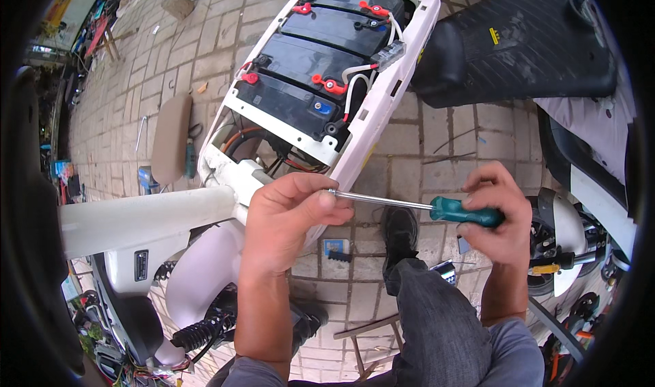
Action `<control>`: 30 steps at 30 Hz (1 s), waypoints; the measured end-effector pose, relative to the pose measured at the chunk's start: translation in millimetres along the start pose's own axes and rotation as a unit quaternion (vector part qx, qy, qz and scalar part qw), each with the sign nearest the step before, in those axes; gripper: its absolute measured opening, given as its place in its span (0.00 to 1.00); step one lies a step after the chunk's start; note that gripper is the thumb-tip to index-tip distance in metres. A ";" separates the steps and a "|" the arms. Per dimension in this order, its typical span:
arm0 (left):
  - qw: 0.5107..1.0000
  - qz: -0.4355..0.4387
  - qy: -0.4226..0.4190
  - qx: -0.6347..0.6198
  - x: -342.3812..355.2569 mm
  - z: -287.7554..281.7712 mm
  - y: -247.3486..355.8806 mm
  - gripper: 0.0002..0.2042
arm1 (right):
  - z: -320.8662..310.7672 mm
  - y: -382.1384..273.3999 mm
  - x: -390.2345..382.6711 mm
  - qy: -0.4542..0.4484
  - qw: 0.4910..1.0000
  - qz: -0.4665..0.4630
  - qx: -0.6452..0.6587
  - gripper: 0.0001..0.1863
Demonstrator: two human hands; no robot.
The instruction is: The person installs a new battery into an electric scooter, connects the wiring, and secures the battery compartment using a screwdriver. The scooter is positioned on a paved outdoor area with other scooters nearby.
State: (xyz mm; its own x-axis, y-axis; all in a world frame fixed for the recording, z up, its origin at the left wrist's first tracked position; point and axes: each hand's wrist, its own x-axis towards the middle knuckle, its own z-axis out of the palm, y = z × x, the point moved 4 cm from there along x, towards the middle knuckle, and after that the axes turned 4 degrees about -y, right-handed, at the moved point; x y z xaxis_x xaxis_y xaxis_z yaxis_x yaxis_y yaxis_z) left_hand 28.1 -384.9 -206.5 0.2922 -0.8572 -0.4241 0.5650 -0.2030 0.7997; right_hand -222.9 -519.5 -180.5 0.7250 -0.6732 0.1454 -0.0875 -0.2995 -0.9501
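My right hand (501,213) is wrapped round the green handle of a screwdriver (392,201), whose bare metal shaft points left. At the shaft's end, my left hand (290,213) pinches the tip between thumb and fingers. A small shiny metal piece shows there; whether it is a screw or part of the tip I cannot tell. Just beyond my left hand lies the open white scooter body (385,124). Several black batteries (307,60) sit in a row inside it, with red terminal covers (329,84) and white cables joining them.
A black scooter seat or cover (518,46) lies at the upper right. Left of the frame, a beige padded piece (172,138) rests on the paving beside another green-handled tool (190,158). A small blue packet (334,247) lies near my feet. More scooter parts line both sides.
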 end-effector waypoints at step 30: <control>0.876 0.172 0.146 0.426 67.2 -2.9 35.1 0.07 | 5.6 13.8 36.9 0.103 0.991 -0.087 -0.008 0.16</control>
State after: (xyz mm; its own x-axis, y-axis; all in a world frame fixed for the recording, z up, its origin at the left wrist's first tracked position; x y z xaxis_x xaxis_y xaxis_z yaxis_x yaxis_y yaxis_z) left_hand 69.8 -448.3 -208.2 0.5875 -0.8047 -0.0860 -0.3398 -0.3417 0.8763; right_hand -193.5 -544.7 -189.7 0.5762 -0.7333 0.3609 0.0140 -0.4326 -0.9015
